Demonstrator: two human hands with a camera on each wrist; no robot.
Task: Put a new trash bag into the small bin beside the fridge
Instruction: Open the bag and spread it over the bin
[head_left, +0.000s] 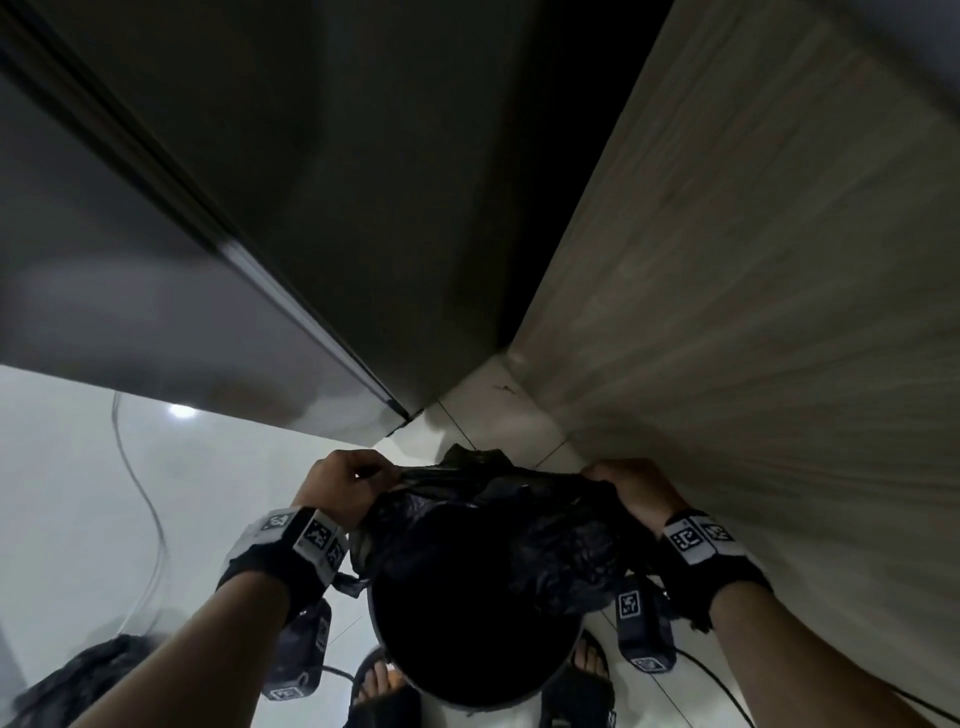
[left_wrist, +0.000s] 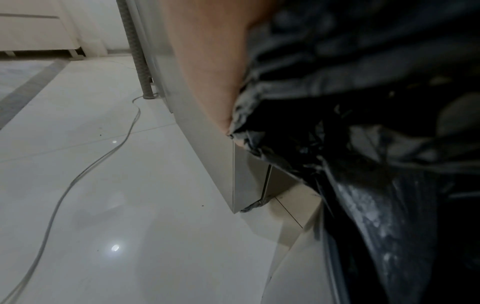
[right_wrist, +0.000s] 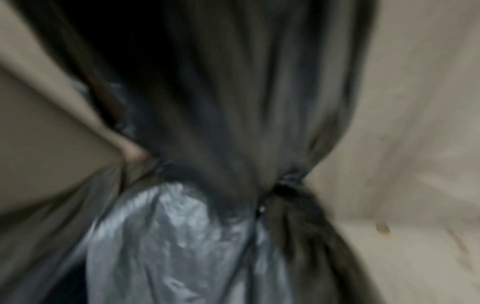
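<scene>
A round black bin stands on the floor at my feet, between the fridge and a wooden cabinet. A black trash bag is stretched over its far rim. My left hand grips the bag's left edge, my right hand grips the right edge. In the left wrist view the crumpled bag fills the right side beside my palm. The right wrist view is blurred, showing bunched bag plastic held by a fingertip.
The dark grey fridge rises on the left, a wood-grain cabinet on the right, with a narrow gap between. A cable runs over the white tile floor. My sandalled feet stand by the bin. A dark bag lies lower left.
</scene>
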